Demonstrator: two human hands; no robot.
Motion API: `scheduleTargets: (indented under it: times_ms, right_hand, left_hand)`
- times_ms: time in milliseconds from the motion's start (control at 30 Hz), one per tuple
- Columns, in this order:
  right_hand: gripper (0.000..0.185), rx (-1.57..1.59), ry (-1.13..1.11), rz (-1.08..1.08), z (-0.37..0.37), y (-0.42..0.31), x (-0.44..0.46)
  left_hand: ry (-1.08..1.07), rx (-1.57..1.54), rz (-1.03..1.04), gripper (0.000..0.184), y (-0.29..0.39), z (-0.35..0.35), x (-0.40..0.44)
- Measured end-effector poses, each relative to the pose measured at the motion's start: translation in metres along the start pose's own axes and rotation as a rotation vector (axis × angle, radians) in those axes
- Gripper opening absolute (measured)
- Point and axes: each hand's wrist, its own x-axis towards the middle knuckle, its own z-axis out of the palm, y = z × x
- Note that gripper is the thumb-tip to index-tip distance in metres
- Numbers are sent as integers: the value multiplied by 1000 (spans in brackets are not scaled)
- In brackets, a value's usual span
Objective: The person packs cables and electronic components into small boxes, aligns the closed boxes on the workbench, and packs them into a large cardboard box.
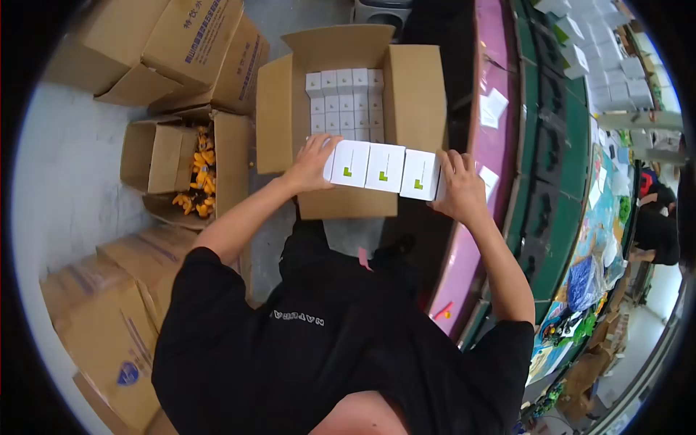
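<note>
Between my two hands a row of small white boxes is squeezed end to end, each with a green mark on its face. My left hand presses on the left end of the row, and my right hand grips the right end. The row is above the near part of an open cardboard carton, whose flaps are spread out. Inside the carton, more white boxes stand in neat rows. The row in my hands hides the carton's near inside.
To the left, an open carton contains orange-yellow items. Large cardboard cartons stack along the left. On the right runs a pink-topped table beside a green conveyor. Another person is at the far right.
</note>
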Motion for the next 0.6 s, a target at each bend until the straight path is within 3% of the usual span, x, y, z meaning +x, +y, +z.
scheduleTargets:
  times_ms: [233,300,467,600]
  right_hand:
    - [98,-54,14,-14,81,-24,190]
    - [98,-52,14,-32,117,-12,238]
    - [102,-33,-79,-72,169,6,336]
    - [104,-79,-178,-100,201,32,371]
  left_hand:
    - [119,-81,-32,95,-191,0,71]
    - [135,72,-38,93,-239,15,90]
    - [133,133,-160,96,-300,18,124]
    - [48,129,-270,93,-310,28,140]
